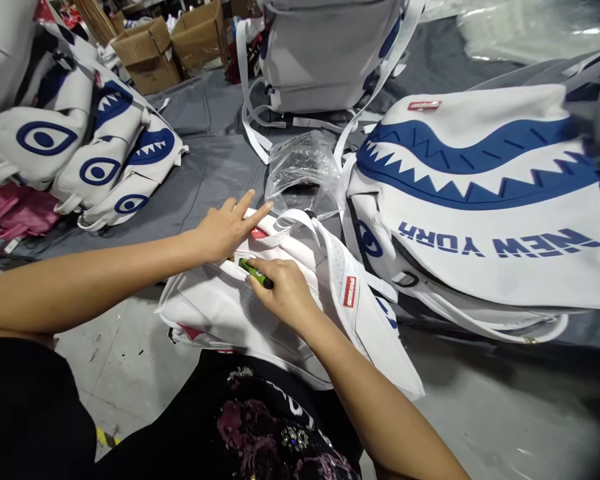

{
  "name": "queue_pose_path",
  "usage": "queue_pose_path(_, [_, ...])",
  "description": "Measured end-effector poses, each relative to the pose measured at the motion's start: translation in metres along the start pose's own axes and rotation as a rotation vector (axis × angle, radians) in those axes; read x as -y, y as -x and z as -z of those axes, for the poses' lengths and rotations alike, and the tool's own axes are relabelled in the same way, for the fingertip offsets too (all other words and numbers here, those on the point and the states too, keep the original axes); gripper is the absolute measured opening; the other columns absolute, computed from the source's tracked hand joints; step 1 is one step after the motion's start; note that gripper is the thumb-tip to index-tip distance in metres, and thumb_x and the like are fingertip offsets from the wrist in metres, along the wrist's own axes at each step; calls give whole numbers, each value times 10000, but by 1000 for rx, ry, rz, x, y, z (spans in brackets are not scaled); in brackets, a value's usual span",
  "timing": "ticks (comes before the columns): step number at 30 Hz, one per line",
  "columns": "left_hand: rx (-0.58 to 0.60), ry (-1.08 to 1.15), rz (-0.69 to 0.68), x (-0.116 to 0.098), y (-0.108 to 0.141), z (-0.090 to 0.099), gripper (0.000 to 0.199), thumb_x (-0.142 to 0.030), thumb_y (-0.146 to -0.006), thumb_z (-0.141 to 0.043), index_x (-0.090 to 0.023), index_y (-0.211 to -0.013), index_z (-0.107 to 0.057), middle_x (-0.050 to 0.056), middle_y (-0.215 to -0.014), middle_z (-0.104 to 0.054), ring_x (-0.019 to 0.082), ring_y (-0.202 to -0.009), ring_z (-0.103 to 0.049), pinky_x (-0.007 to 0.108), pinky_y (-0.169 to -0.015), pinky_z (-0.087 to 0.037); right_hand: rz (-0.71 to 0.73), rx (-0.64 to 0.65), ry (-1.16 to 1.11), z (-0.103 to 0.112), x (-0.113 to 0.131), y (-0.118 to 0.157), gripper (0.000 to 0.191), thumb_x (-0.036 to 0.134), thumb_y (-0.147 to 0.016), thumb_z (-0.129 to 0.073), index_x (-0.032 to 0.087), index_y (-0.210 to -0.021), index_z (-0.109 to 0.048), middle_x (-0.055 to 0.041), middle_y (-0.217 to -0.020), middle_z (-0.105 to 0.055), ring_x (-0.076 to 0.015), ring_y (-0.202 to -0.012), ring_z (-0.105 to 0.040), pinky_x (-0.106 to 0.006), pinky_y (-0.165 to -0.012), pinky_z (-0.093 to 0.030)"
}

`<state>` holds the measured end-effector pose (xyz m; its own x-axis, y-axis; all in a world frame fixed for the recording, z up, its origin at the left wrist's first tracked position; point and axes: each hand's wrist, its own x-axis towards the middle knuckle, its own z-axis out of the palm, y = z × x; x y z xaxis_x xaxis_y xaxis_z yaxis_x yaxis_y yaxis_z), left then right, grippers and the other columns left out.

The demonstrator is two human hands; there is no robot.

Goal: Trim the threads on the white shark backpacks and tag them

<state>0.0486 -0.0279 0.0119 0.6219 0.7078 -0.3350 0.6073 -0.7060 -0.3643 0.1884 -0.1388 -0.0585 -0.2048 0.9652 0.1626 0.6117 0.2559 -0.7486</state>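
Wore decorated black top point(280, 430) nearest; gripped green-and-black handheld tool point(255, 272) in right hand point(286, 290), splayed fingers of left hand point(225, 230) over white backpack point(275, 340), near centre, left of NEW YORK shark-mouth backpack point(480, 220).

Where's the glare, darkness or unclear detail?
Head view: glare streaks the crumpled clear plastic bag; head view: grey floor darkens toward the right edge; head view: the pale marking on the small green-and-black tool is unreadably small.
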Motion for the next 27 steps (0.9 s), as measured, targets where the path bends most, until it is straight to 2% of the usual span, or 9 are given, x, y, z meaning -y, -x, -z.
queue_pose_path(5, [-25,70,-81,8,4,-4,1023,-217,-817,-631,-334,-1574,47,160,-1657,42,394,-1418,-270,495,-975,-466,44,-57,-42,-5,-3,3,283,187,-897,-597,162,-1165,-683,-84,-1072,-753,-228,-922,-688,-365,-870,-450])
queue_pose_path(7, [-45,124,-103,14,8,-5,1033,-183,-804,-634,-322,-1575,39,168,-1653,79,389,-1452,-220,485,-1012,-443,45,-72,-46,-5,-3,5,278,184,-897,-597,170,-1162,-680,-78,-1078,-752,-229,-911,-690,-372,-860,-449])
queue_pose_path(9, [-43,203,-34,19,13,-5,1107,-189,-770,-684,-304,-1572,70,196,-1641,114,392,-1472,-198,464,-1042,-425,37,-85,-46,-5,-2,7,283,183,-897,-594,184,-1167,-676,-70,-1059,-756,-223,-878,-690,-372,-840,-451])
queue_pose_path(11, [0,296,93,23,18,-4,1177,-219,-748,-721,-302,-1560,127,231,-1632,75,383,-1445,-296,421,-1027,-441,39,-101,-56,-6,-2,8,299,181,-900,-585,195,-1187,-668,-67,-1073,-755,-217,-871,-690,-372,-841,-454])
queue_pose_path(13, [65,362,174,25,21,-2,1178,-245,-768,-707,-306,-1547,174,244,-1604,-114,333,-1315,-501,358,-951,-485,44,-115,-68,-6,-1,9,308,183,-903,-579,196,-1198,-664,-68,-1094,-751,-215,-874,-690,-374,-848,-461])
queue_pose_path(15, [126,367,171,25,20,1,1133,-251,-804,-667,-287,-1544,190,221,-1490,-350,272,-1127,-638,307,-861,-507,42,-118,-74,-6,-1,9,305,188,-899,-577,197,-1189,-671,-66,-1096,-751,-217,-868,-689,-378,-843,-469])
queue_pose_path(17, [170,338,148,25,17,6,1107,-244,-821,-642,-256,-1546,194,193,-1372,-471,248,-1015,-675,286,-807,-506,35,-116,-76,-6,0,7,299,192,-888,-581,196,-1169,-683,-66,-1073,-756,-222,-853,-689,-387,-831,-478])
queue_pose_path(22, [258,315,120,25,7,15,1083,-228,-826,-591,-239,-1542,222,217,-1439,-424,227,-957,-678,270,-755,-498,43,-136,-147,-13,4,-3,305,211,-890,-570,193,-1172,-686,-64,-1028,-760,-207,-825,-678,-371,-812,-494])
queue_pose_path(27, [271,301,87,31,-6,5,1105,-252,-792,-579,-251,-1538,236,219,-1470,-408,206,-875,-680,266,-700,-499,44,-154,-179,-18,7,-12,309,226,-897,-547,197,-1172,-685,-55,-1008,-761,-197,-823,-672,-343,-785,-496])
